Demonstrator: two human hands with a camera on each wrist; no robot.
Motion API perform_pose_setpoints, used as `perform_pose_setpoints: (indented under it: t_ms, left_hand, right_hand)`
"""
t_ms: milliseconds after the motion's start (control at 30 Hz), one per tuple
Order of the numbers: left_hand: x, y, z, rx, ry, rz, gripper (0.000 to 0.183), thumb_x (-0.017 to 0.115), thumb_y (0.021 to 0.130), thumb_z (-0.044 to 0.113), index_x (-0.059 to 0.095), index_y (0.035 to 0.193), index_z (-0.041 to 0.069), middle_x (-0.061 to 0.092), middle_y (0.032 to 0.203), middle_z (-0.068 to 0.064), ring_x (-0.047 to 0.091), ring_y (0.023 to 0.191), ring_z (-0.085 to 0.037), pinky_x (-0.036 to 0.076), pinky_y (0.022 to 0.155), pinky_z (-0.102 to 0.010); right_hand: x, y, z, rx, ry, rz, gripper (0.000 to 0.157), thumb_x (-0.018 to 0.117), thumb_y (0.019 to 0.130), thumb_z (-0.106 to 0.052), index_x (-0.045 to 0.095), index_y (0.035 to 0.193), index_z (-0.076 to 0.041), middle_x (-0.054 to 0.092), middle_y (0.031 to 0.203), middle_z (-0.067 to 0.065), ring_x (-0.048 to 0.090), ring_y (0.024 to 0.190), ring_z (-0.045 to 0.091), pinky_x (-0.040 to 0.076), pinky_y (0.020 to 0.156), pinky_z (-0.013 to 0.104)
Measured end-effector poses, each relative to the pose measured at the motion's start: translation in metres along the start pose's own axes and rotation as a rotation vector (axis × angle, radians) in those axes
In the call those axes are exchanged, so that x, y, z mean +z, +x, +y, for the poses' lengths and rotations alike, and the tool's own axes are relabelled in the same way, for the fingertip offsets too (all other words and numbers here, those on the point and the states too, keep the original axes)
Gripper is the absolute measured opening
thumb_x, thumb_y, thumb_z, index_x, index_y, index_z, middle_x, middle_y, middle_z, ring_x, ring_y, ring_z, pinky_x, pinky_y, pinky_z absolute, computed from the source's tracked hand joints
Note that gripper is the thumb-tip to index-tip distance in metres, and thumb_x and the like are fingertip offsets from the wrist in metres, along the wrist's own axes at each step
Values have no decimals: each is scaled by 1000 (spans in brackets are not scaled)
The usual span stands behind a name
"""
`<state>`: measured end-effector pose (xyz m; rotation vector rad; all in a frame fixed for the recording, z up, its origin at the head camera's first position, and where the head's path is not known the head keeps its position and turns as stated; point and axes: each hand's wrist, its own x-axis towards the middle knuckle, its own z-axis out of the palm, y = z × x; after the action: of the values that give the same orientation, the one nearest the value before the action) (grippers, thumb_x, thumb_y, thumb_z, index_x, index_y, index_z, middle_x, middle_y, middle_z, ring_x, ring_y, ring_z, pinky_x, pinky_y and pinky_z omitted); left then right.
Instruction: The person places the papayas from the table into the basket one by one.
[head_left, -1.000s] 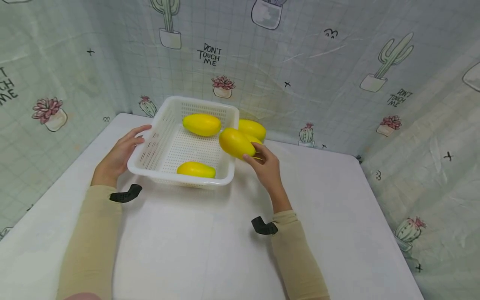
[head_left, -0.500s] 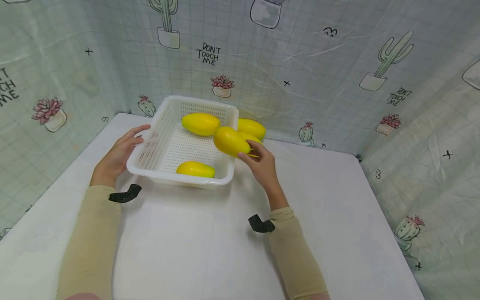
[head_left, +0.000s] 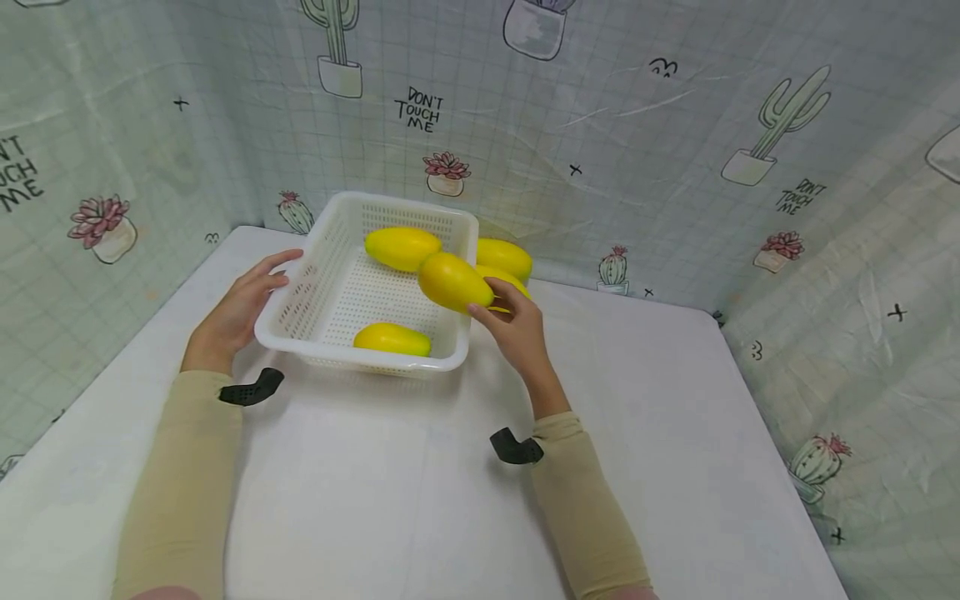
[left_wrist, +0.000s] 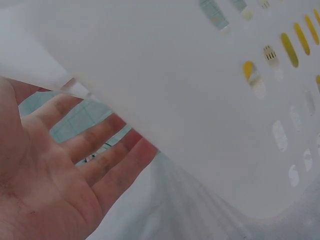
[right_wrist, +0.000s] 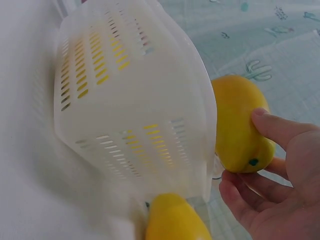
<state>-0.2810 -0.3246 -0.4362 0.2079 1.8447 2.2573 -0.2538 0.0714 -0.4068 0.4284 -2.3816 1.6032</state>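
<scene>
My right hand [head_left: 516, 325] pinches a yellow mango [head_left: 454, 282] between thumb and fingers. It is held over the right rim of a white perforated plastic basket [head_left: 360, 360]. In the right wrist view the thumb presses one side of the held mango [right_wrist: 241, 120], near its dark green stem spot. Inside the basket lie a mango [head_left: 402, 249] at the back and another mango [head_left: 392, 339] at the front. My left hand [head_left: 232, 312] touches the basket's left side; the left wrist view shows its fingers [left_wrist: 95, 142] stretched out, with tips hidden at the rim.
Two more mangoes lie outside the basket on its right: a rear mango [head_left: 506, 257] and a nearer mango [head_left: 504, 277], partly covered by the right hand. The white table [head_left: 360, 500] ends at a cactus-print curtain [head_left: 510, 125] behind and at both sides.
My right hand has moved left with the mango, bringing it from the basket's right edge further over the inside. The left hand and the basket have stayed in place.
</scene>
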Motion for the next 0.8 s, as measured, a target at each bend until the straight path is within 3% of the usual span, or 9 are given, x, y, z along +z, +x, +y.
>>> perform_pose_setpoints:
  t_ms: [67, 800]
  left_hand:
    - [0, 0, 0, 0, 0, -3, 47, 40, 97, 22, 30, 142, 31, 30, 146, -3, 43, 119, -18, 50, 80, -27]
    - [-1, 1, -2, -15, 32, 24, 47, 42, 96, 26, 30, 141, 33, 30, 146, -1, 43, 118, -17, 51, 80, -27]
  right_hand:
    - [-1, -3, -9, 10, -20, 0, 51, 68, 79, -40, 54, 124, -21, 57, 120, 0, 58, 103, 15, 50, 87, 27]
    - [4, 0, -12, 44, -58, -22, 55, 67, 77, -47, 53, 126, -25, 56, 120, -6, 56, 104, 9, 49, 88, 24]
